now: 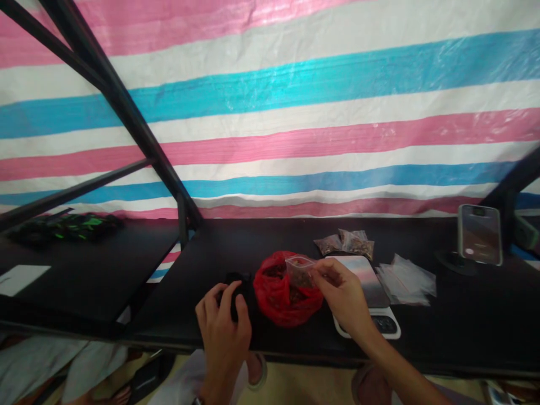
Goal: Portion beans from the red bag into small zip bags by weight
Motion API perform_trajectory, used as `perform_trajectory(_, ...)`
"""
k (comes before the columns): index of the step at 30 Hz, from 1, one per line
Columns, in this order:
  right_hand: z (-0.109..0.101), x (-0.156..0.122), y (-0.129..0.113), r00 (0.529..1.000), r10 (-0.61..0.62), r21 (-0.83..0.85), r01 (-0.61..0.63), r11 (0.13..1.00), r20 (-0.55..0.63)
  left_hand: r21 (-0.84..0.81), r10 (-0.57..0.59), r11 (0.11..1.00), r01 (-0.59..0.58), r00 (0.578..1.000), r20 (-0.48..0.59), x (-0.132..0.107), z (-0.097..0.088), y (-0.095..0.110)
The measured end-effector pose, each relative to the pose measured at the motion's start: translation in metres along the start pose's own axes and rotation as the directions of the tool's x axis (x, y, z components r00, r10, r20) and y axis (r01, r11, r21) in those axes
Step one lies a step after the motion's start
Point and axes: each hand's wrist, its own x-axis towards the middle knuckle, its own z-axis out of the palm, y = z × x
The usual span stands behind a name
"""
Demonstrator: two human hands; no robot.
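My right hand (343, 289) pinches the edge of a small clear zip bag (300, 272) over a red plastic bag (278, 306). Some brown material shows in or behind the clear bag. Dark brown bits lie inside the open red bag. To its left, my left hand (225, 320) has its fingers curled round a dark object whose kind I cannot make out. A white kitchen scale (371, 284) with a metal plate sits partly behind my right hand.
Filled small zip bags (356, 243) lie behind the scale. A stack of clear zip bags (407, 279) is to its right, then a phone (480, 233) on a stand. Black metal bars (126, 118) rise at the left. A striped sheet (295, 129) hangs behind the black table (464, 315).
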Motion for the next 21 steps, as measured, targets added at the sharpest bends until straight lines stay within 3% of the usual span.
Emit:
perform_trajectory(3, -0.002, -0.001, 0.002, 1.000, 0.004, -0.015, -0.004, 1.000, 0.000, 0.215, -0.095, 0.974, 0.073, 0.991, 0.094, -0.008, -0.005, -0.025)
perform_trajectory(7, -0.002, -0.003, 0.002, 1.000, 0.016, -0.022, -0.016, 1.000, 0.004, 0.298, -0.133, 0.951, 0.079, 0.978, 0.164, -0.012, -0.007, -0.034)
perform_trajectory(13, -0.001, -0.006, 0.001, 0.999, 0.025, -0.025, -0.024, 0.999, 0.027, 0.307, -0.140, 0.950, 0.054, 0.954, 0.266, 0.001, -0.007, -0.014)
perform_trajectory(21, -0.008, -0.008, 0.002, 0.999, 0.026, -0.047, -0.025, 0.999, 0.033, 0.399, -0.290, 0.902, 0.165, 0.915, 0.279, 0.013, -0.001, 0.004)
